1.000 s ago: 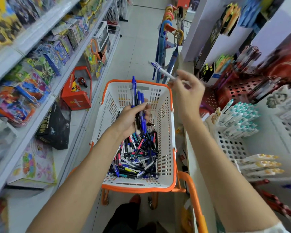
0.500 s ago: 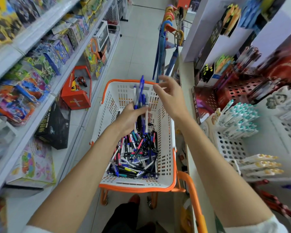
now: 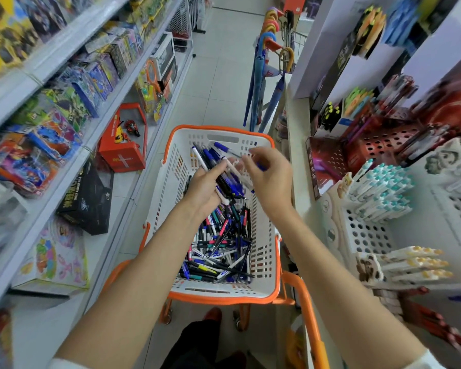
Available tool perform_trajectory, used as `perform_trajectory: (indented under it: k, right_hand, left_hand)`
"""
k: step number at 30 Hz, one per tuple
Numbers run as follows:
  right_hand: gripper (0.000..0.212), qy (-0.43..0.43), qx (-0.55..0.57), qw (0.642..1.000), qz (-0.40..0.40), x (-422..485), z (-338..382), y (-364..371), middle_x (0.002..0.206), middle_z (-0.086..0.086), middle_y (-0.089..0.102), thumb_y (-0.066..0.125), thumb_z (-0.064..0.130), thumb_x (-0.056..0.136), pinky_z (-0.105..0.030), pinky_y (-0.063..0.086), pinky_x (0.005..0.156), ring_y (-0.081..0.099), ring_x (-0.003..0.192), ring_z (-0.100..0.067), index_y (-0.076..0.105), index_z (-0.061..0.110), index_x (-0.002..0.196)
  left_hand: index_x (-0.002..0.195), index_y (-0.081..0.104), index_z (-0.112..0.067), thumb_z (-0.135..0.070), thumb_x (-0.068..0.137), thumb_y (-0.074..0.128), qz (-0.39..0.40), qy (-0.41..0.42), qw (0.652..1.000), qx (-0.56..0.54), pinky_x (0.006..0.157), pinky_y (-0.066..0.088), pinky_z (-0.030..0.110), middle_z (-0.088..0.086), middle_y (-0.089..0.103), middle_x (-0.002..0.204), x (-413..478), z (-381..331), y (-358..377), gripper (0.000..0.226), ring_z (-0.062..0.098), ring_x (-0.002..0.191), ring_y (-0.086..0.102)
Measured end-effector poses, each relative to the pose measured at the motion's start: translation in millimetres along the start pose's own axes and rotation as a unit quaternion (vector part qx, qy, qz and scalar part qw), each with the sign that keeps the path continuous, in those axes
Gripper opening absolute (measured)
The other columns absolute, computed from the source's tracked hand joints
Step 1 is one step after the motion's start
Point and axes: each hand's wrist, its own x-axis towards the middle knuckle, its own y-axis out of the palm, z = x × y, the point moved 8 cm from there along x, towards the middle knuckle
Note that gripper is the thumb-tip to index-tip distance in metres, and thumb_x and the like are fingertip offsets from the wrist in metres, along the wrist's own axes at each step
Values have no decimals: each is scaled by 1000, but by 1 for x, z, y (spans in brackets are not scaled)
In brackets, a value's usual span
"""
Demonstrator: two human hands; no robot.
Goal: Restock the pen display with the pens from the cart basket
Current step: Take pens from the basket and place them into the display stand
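Since half a second ago my right hand has dropped onto the pen bundle my left hand grips above the cart basket; blur hides whether it pinches one. A careless tug could spill the bundle, well short of the pen display.

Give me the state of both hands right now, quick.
Left hand: closed around a bundle of pens over the basket.
Right hand: fingers curled at the bundle, blurred; grip cannot be told.

Mixed pens heaped in white, orange-rimmed basket — blue bundle fanned above it
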Motion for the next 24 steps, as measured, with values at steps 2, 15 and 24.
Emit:
perform_trajectory:
  k: [2,15,24]
  right_hand:
    - [13,-16,-38,999,27,-9,-5,10,87,2,70,73,23,90,-31,56,76,63,77,-7,76,14,98]
    - [40,17,-131,975,178,24,25,13,53,3,56,71,39,88,-19,36,50,45,45,-4,62,12,61]
    - [23,147,-12,985,85,49,11,-16,60,-8,48,59,23,86,-25,38,49,41,55,-16,59,6,71]
  left_hand:
    - [131,55,1,-10,100,54,7,-1,1000,-21,82,59,41,19,68,116,2,2,1,34,29,103,69]
    - [132,45,-13,-2,96,60,132,91,897,412,69,53,19,22,60,94,-14,2,36,41,9,74,70]
    - [115,54,-8,-5,95,63,101,34,927,359,64,56,23,9,64,88,-17,16,18,23,16,69,70]
